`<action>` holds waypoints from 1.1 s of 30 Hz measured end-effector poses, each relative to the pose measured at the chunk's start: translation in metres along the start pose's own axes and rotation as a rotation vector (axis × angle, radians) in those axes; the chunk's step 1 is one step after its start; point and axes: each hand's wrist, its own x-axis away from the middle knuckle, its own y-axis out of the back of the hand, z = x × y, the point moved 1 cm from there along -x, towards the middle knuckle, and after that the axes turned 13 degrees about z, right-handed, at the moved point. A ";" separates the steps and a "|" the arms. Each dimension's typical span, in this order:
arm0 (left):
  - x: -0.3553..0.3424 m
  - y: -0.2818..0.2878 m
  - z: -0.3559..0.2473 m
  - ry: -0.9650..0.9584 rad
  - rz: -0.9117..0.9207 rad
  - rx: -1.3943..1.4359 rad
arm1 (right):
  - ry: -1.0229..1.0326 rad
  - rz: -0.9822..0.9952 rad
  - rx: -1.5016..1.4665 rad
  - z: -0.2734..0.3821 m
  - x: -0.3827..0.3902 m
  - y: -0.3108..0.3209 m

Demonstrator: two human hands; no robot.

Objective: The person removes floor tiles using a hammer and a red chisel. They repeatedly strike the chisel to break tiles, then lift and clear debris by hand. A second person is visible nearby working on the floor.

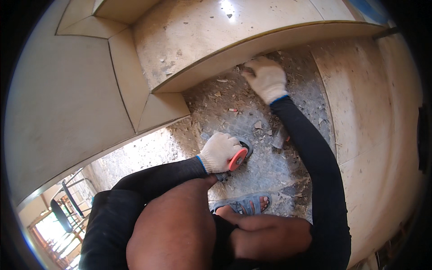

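My left hand (220, 152), in a white knit glove with a blue cuff, is closed around a tool with a flat red disc (237, 159); the rest of the tool is hidden by my palm. My right hand (267, 80), gloved the same way, reaches down to the littered floor at the foot of the tiled riser (225, 60). Its fingers are curled together and slightly blurred; what they hold, if anything, cannot be made out. Under my right forearm lies a grey cylindrical object (280, 137), partly covered.
Broken tile chips (258, 125) and dust litter the rough floor (265, 166). A small red-and-white piece (233, 110) lies among them. Beige tiled surfaces rise at left (67, 108) and right (364, 112). My sandalled foot (247, 204) stands close below my left hand.
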 end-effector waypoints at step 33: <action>-0.011 -0.001 -0.015 -0.020 -0.160 0.024 | -0.338 0.223 -0.004 -0.055 0.021 0.020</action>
